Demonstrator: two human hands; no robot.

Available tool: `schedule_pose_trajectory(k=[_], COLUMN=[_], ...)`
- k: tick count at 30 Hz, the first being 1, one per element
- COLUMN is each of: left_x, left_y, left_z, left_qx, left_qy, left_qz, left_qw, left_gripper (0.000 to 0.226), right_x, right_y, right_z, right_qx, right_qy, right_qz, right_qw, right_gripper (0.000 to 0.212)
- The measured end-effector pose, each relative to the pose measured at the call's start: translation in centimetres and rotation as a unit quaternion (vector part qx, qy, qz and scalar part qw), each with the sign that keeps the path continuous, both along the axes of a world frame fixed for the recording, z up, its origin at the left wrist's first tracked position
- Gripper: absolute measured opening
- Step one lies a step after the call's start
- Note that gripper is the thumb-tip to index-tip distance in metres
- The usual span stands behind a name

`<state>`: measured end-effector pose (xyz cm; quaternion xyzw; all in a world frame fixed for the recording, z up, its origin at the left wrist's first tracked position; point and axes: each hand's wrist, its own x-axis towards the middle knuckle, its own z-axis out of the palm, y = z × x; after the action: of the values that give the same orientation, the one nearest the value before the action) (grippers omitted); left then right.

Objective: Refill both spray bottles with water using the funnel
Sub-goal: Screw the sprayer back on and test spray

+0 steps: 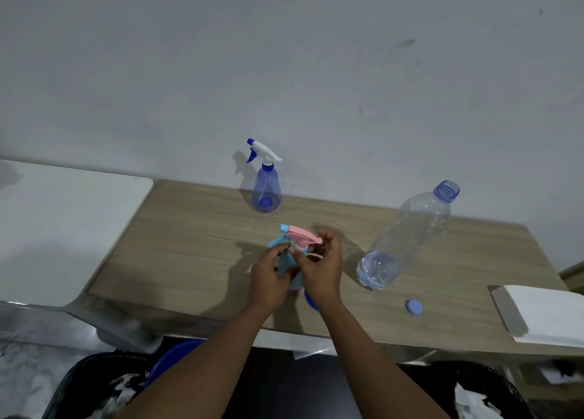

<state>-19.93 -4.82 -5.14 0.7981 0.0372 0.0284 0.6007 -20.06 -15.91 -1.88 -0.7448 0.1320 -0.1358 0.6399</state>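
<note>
A light-blue spray bottle with a pink trigger head [298, 235] stands at the middle of the wooden table [196, 248]. My left hand [270, 279] grips its body, and my right hand [322, 267] holds its neck just under the pink head. Behind it, near the wall, stands a second spray bottle [267, 187], blue with a white and blue trigger head on. To the right a large clear water bottle [407, 235] stands uncapped with a little water at its bottom. Its blue cap [413, 307] lies on the table in front. A blue funnel rim [311, 301] peeks out under my right wrist.
A white surface [63, 229] adjoins the table on the left. White paper or a box [543, 314] lies at the table's right front corner. Below the table edge sit dark bins with scraps [94, 390] and a blue basin [172, 358].
</note>
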Motion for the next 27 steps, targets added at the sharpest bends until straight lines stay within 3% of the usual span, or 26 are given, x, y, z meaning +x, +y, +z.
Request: schedule_pose_trajectory(k=[8, 13, 18, 23, 27], left_x=[0.1, 0.4, 0.6, 0.6, 0.4], left_y=[0.1, 0.4, 0.7, 0.6, 0.6], left_z=[-0.3, -0.8, -1.0, -0.8, -0.4], left_qx=[0.009, 0.020, 0.014, 0.010, -0.002], left_qy=[-0.019, -0.011, -0.004, -0.015, -0.004], left_qz=[-0.006, -0.015, -0.025, -0.021, -0.025], left_qw=[1.000, 1.000, 1.000, 1.000, 1.000], left_gripper=[0.040, 0.048, 0.055, 0.050, 0.052], right_x=[0.3, 0.3, 0.0, 0.0, 0.0], right_y=[0.8, 0.4, -0.7, -1.3, -1.6], right_z=[0.2, 0.1, 0.1, -0.6, -1.1], right_qx=[-0.038, -0.063, -0.033, -0.066, -0.036], right_qy=[0.015, 0.003, 0.000, 0.004, -0.001], right_qz=[0.009, 0.025, 0.060, 0.079, 0.067], right_qw=[0.999, 0.998, 0.998, 0.995, 0.997], right_gripper=[0.078, 0.065, 0.068, 0.034, 0.038])
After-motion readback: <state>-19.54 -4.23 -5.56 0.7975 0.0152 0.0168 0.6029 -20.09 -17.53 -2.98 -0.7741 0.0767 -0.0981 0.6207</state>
